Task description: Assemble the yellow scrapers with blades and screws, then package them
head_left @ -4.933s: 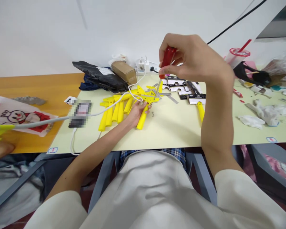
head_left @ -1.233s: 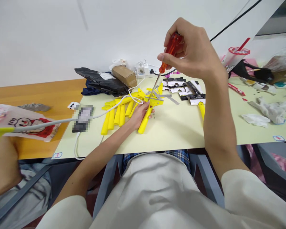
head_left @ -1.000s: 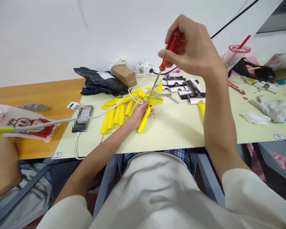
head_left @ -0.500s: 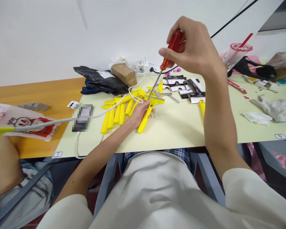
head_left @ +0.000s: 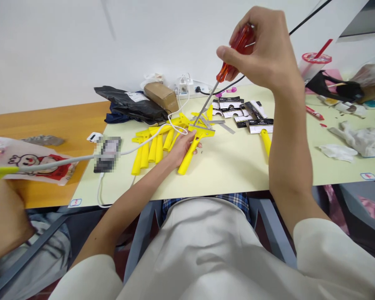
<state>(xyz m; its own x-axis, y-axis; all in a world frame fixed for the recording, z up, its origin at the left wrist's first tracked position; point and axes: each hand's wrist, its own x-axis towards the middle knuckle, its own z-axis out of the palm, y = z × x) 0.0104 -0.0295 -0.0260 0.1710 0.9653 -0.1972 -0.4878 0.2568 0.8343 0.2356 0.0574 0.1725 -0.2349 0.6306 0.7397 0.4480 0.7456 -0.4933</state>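
Observation:
My left hand (head_left: 183, 149) is closed around the neck of a yellow scraper (head_left: 190, 152), whose wide head with a metal strip points away from me. In my right hand (head_left: 262, 50), raised above the table, is a screwdriver (head_left: 227, 62) with a red see-through handle. Its shaft slants down to the left, and the tip meets the left part of the scraper's head. Several more yellow scrapers (head_left: 152, 148) lie just left of my left hand. Loose metal blades (head_left: 218, 123) lie behind the scraper's head.
Black-and-white cards (head_left: 233, 107) lie at the back, with a yellow handle (head_left: 265, 142) near them. A white cable (head_left: 137, 148) crosses over the scrapers. A black bag (head_left: 134, 106) and a cardboard box (head_left: 161, 96) stand by the wall. Another person's arm (head_left: 8, 221) is at the left.
My right hand has moved up and to the right with the screwdriver, whose tip remains at the scraper's head. The scraper's handle has swung slightly left.

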